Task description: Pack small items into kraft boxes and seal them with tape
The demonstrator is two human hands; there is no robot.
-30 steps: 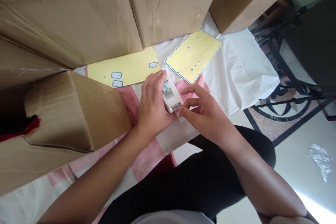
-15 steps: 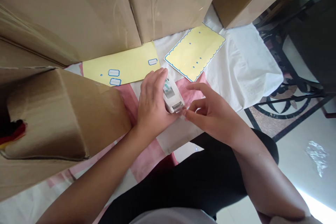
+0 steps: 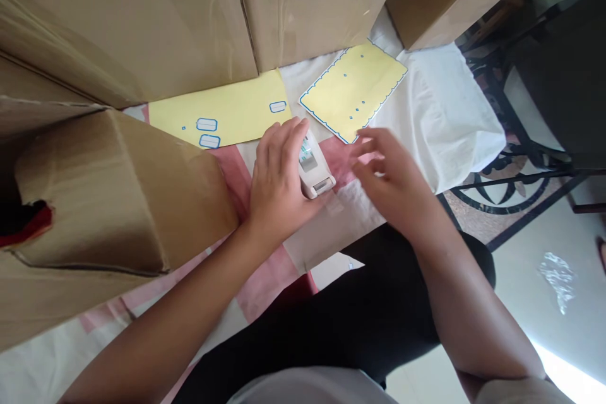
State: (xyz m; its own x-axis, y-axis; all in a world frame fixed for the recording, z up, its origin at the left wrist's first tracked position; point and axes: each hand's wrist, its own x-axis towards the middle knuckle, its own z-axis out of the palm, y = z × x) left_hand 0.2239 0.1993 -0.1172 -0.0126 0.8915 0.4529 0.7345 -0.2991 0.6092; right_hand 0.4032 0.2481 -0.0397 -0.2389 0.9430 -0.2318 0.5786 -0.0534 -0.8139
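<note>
My left hand [image 3: 279, 170] is wrapped round a small white device [image 3: 318, 167] with rounded corners. A grey label with green marks shows on its top face, and a slot or flap sits at its near end. To the right of the device, apart from it, is my right hand [image 3: 386, 177]. Its thumb and fingers are loosely bent and apart, slightly blurred by motion, and I see nothing between them. Just beyond the hands lie a long yellow sheet [image 3: 241, 101] and a yellow card [image 3: 357, 88] with a scalloped blue outline.
Large cardboard boxes [image 3: 156, 19] line the far side. A cardboard piece with an opening [image 3: 184, 202] stands at the left. Red and white cloth [image 3: 265, 290] covers the surface. A dark chair [image 3: 563, 76] is at the right, and crumpled clear plastic [image 3: 557, 281] lies on the floor.
My right hand has moved away from the device's near end, up and to the right, and its fingers have parted. My left hand keeps its hold on the device.
</note>
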